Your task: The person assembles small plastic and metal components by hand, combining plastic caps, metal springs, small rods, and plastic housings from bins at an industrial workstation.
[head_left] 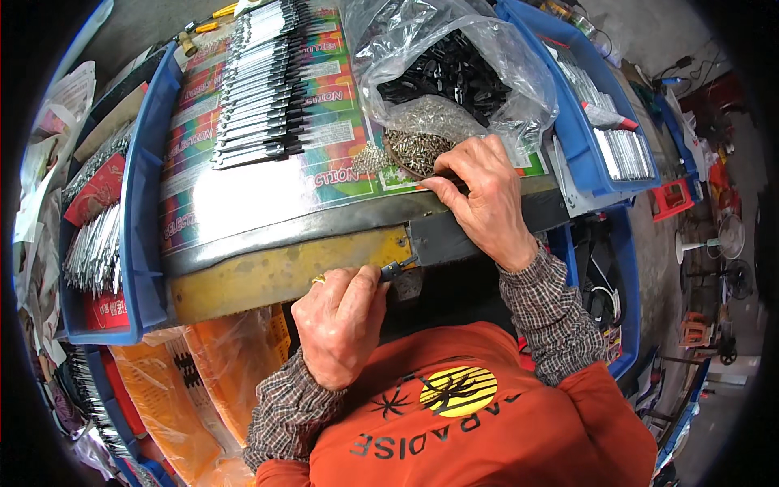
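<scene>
Just in front of the bench's front edge, my left hand [339, 325] is closed round a small black plastic part [394, 269], whose narrow end sticks out past the fingertips. My right hand [487, 199] reaches over the bench to the near rim of a round dish [395, 159] of small brass-coloured metal pins [420, 146]. Its thumb and index finger are curled together at that rim; whatever they pinch is too small to make out. A small heap of silvery bits [371, 158] lies left of the dish. Behind it, a clear plastic bag [527, 101] holds many black parts [454, 73].
Silver rods with black ends [258, 89] lie in a long row on the colourful printed sheet [324, 174]. Blue bins [150, 203] of metal strips flank the bench on both sides. Orange crates [162, 398] stand below the yellow bench edge [284, 272].
</scene>
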{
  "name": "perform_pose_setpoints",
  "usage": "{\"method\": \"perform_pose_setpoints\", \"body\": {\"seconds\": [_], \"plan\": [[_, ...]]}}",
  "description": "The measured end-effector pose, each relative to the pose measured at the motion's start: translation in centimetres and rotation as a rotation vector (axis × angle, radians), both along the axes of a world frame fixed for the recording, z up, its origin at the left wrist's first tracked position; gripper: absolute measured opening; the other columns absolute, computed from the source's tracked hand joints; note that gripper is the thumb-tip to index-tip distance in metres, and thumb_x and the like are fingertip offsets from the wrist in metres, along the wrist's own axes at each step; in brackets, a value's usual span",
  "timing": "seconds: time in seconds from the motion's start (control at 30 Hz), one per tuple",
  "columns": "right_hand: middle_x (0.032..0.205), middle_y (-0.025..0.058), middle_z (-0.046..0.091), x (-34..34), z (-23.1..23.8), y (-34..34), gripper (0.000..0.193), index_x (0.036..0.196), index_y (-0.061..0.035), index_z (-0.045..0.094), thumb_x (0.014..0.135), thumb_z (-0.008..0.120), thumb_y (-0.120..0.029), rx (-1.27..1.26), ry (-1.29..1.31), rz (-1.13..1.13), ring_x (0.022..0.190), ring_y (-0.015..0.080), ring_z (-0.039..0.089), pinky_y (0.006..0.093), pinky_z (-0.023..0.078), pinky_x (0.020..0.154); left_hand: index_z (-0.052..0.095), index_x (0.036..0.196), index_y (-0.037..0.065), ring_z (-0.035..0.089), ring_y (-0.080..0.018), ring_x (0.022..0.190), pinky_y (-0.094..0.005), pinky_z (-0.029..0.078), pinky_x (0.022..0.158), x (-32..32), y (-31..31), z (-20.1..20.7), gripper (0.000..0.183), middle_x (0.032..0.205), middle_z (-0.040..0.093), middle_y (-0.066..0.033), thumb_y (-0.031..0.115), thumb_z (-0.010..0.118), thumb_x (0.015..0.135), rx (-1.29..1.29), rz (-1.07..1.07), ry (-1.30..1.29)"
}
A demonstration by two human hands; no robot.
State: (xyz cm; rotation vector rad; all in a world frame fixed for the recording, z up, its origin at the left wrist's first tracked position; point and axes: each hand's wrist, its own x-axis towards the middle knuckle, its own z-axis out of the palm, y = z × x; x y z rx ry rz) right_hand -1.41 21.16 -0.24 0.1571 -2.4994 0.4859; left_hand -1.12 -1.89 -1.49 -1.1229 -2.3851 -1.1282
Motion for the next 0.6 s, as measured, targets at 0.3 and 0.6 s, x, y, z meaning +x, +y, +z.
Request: {"method": "perform_pose_setpoints", "body": {"seconds": [0.3,0.6], "plan": [[0.08,0.0077,0.058,0.0,0.4,0.6,0.011,0.081,-0.0007,0.06,0.075,0.069,-0.005,-0.052,-0.056,0.052,0.08,0.0272,0.053,0.0359,0.041,0.075,0.061,0.093,0.002,0.057,-0.0266,0.061,-0.036,0.046,0.052,-0.1,-0.1,-0.1,0.027,0.075,0.057,-0.0102,0.0,0.073,0.068,0.007,-0.024,0.027],[0.082,0.0082,0.058,2.4,1.9,-2.2,0.016,0.08,-0.0032,0.06,0.07,0.072,-0.004,-0.107,-0.05,0.284,0.08,0.0273,0.055,0.0376,0.044,0.073,0.062,0.093,0.002,0.057,-0.0258,0.06,-0.0361,0.047,0.051,0.2,-0.1,-0.3,0.026,0.073,0.054,-0.0088,0.002,0.073,0.069,-0.02,-0.037,0.025]]}}
